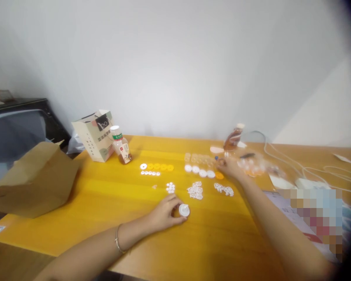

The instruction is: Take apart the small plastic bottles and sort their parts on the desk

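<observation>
My left hand [166,214] is closed around the edge of a white round plastic piece [184,210] with a small raised knob on top, low over the table. My right hand [228,167] reaches to the right end of a row of clear plastic cups [194,157]; its fingers are blurred, and a small blue thing shows at their tips. Just below it are a yellow disc [219,175] and a row of white discs [202,173]. Small white beads [171,187] and two heaps of white gear-like pieces [195,191], [224,189] lie between my hands.
Yellow discs [160,167] and small white rings [150,173] form rows at centre left. A carton bag [93,138] and a bottle [121,146] stand at back left, a brown bottle [233,138] at back right. White cables [298,160] and a printed bag lie right; a cardboard box [35,179] left.
</observation>
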The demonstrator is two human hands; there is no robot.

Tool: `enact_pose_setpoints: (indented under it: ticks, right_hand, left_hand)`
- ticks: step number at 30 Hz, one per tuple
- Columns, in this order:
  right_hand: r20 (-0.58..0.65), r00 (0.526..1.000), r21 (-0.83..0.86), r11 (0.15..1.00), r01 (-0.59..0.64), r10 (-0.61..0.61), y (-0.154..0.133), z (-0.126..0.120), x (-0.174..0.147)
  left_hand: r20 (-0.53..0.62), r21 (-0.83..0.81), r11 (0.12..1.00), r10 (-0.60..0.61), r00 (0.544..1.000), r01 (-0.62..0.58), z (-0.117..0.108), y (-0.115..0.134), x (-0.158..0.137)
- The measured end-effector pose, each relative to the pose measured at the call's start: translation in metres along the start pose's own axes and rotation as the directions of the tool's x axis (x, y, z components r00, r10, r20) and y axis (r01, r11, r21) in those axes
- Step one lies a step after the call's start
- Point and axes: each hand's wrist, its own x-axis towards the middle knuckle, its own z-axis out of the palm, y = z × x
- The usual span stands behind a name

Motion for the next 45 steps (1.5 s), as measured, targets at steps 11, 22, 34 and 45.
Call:
enact_pose_setpoints:
  ticks: [11,22,34,45]
  right_hand:
    - [-0.256,0.957,0.151,0.972,0.18,-0.137,-0.038,0.002,-0.039]
    - [0.18,0.837,0.519,0.773,0.365,-0.517,-0.094,0.026,-0.181]
    - [0.113,0.869,0.525,0.772,0.359,-0.481,-0.101,0.034,-0.181]
    - [0.03,0.888,0.564,0.741,0.363,-0.458,-0.108,0.034,-0.18]
  left_hand:
    - [0.006,0.006,1.0,-0.005,1.0,0.005,-0.001,0.001,0.0]
    - [0.031,-0.027,0.997,0.076,0.997,-0.075,0.0,0.003,0.0]
    - [0.019,0.019,0.996,0.083,0.996,-0.083,0.005,0.004,0.003]
    - [-0.018,0.119,0.982,0.149,0.989,-0.146,0.013,-0.003,0.003]
